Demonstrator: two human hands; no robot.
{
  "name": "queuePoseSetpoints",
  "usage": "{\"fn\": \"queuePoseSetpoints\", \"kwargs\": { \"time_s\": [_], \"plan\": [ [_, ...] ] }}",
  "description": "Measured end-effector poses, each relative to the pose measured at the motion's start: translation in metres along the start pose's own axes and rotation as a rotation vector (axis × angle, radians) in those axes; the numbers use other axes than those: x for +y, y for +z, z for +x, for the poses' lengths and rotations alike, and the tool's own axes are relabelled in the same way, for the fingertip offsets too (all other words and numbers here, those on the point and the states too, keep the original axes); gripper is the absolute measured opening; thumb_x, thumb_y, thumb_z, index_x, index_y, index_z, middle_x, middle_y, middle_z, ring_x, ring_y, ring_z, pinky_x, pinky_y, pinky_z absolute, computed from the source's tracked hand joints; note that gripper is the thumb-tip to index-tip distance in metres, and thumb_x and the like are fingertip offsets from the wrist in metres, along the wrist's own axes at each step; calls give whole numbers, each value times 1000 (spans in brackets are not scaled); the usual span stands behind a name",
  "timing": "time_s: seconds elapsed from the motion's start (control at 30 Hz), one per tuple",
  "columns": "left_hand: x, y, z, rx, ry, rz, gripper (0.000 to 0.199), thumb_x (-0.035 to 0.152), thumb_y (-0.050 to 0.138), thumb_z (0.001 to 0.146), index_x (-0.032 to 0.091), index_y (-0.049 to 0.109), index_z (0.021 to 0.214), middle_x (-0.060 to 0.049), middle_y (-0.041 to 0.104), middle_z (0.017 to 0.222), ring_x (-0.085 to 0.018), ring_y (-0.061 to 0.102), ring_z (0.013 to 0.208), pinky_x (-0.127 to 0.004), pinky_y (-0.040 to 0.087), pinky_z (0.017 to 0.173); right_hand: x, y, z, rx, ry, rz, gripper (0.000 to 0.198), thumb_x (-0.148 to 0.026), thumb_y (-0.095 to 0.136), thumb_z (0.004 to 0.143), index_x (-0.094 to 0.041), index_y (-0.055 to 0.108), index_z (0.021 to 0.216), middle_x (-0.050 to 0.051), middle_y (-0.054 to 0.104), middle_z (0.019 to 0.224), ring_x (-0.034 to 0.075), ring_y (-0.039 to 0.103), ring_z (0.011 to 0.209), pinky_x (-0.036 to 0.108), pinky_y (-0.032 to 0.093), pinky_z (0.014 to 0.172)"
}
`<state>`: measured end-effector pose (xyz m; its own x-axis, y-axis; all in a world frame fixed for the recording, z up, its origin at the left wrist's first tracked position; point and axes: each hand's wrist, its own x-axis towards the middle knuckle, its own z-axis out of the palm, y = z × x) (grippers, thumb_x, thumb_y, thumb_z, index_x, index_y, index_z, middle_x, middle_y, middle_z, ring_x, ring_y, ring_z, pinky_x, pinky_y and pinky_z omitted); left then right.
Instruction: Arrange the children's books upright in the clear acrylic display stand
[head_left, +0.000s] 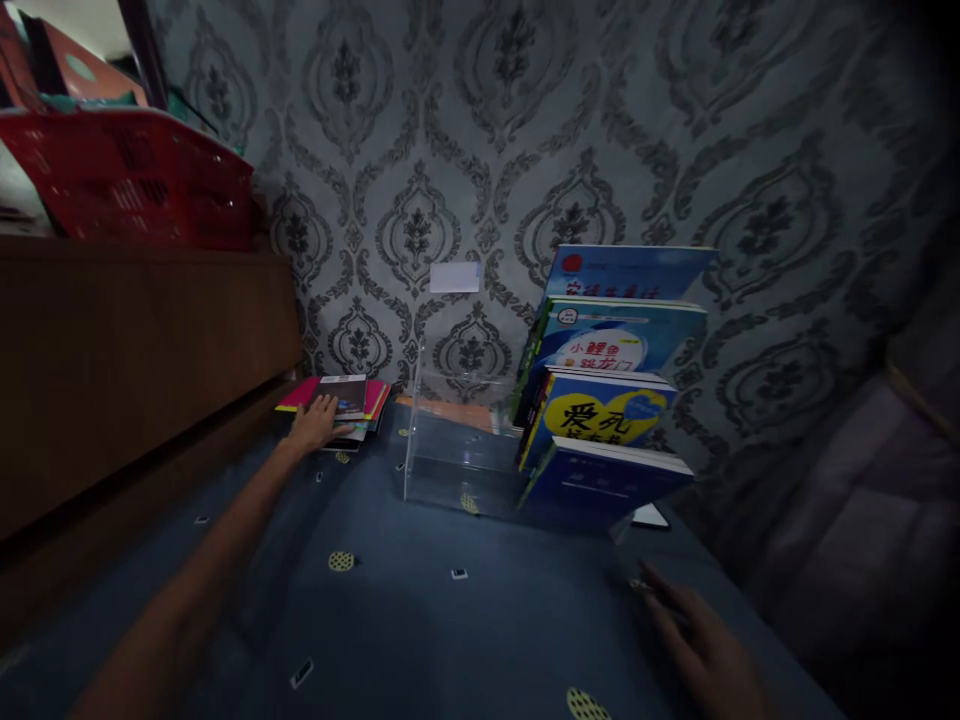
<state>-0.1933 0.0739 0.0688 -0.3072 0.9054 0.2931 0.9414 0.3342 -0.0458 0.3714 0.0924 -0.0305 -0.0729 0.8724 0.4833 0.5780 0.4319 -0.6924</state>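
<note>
My left hand (315, 424) reaches out to a pile of books and booklets (373, 402) lying flat at the back left. Its fingers are spread over the dark book with a pale edge (346, 396) on top, beside a pink cover. At the lower right is my right hand (697, 640), somewhat blurred, its fingers apart and no object visible in it. It is nearest to a clear acrylic book rack (461, 470), whose right part holds several upright picture books in stepped rows. A dark blue book (600, 485) stands in front, with a yellow-and-blue book (611, 415) behind it.
The dark blue patterned cloth (405, 620) spreads under everything. On the left, a wooden cabinet (150, 350) carries a red plastic basket (142, 180). Patterned wallpaper (450, 130) rises behind, with a small white label (454, 277). Pale fabric (847, 500) hangs at the right.
</note>
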Motion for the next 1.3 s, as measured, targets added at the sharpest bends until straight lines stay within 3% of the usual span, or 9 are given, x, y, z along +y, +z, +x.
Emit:
{"fn": "queuePoseSetpoints", "kwargs": {
  "time_s": [0.17, 0.4, 0.57, 0.77, 0.87, 1.0, 1.17, 1.3],
  "plan": [
    [-14, 3, 6, -57, 35, 59, 53, 46, 45, 98, 17, 42, 143, -20, 42, 152, -34, 39, 141, -59, 37, 106, 5, 7, -2, -20, -52, -75, 43, -56, 50, 79, -23, 73, 96, 9, 76, 89, 30, 72, 82, 41, 60, 69],
    [-22, -9, 2, -67, 185, 174, 37, 34, 40, 102, 14, 52, 130, -19, 64, 127, -29, 63, 116, -37, 50, 91, 9, 8, -2, -53, -75, -114, 40, -52, 48, 80, -23, 73, 90, 9, 75, 86, 29, 72, 81, 41, 60, 70],
    [-16, -15, 1, -82, 272, 264, 34, 5, 43, 93, 6, 53, 126, -22, 69, 112, -27, 68, 105, -34, 51, 88, 15, 8, -2, -43, -77, -189, 41, -51, 48, 77, -23, 75, 91, 11, 76, 94, 34, 71, 91, 48, 59, 78],
    [-10, -27, -27, -63, 329, 333, 29, 5, 42, 93, 7, 57, 116, -21, 71, 102, -28, 70, 97, -39, 52, 84, -1, 2, -2, -149, -97, -190, 41, -47, 44, 83, -24, 75, 92, 11, 76, 96, 31, 71, 88, 46, 59, 78],
    [-8, -30, -45, -7, 340, 349, 32, 18, 41, 97, 9, 56, 123, -22, 66, 117, -32, 62, 113, -50, 46, 97, -3, 2, -2, -156, -114, -200, 38, -46, 45, 83, -24, 75, 90, 11, 76, 98, 31, 70, 91, 47, 58, 82],
    [-6, -26, -50, 32, 277, 353, 59, 21, 50, 91, 13, 36, 148, -23, 42, 150, -41, 39, 138, -64, 33, 105, 4, 6, -2, -152, -101, -211, 41, -48, 44, 82, -24, 75, 93, 11, 76, 100, 32, 70, 93, 48, 58, 83],
    [-2, -16, -45, 3, 199, 339, 57, 4, 37, 91, 13, 41, 147, -21, 48, 147, -34, 51, 131, -53, 42, 103, 10, 6, -4, -144, -80, -230, 42, -48, 43, 83, -23, 75, 92, 12, 75, 102, 34, 69, 103, 50, 57, 86],
    [1, -14, -64, 8, 199, 338, 57, 3, 34, 92, 14, 42, 147, -20, 47, 149, -33, 50, 133, -48, 45, 102, 10, 7, -4, -145, -104, -227, 41, -47, 43, 85, -24, 74, 94, 12, 74, 106, 34, 67, 105, 51, 56, 88]
  ]
}}
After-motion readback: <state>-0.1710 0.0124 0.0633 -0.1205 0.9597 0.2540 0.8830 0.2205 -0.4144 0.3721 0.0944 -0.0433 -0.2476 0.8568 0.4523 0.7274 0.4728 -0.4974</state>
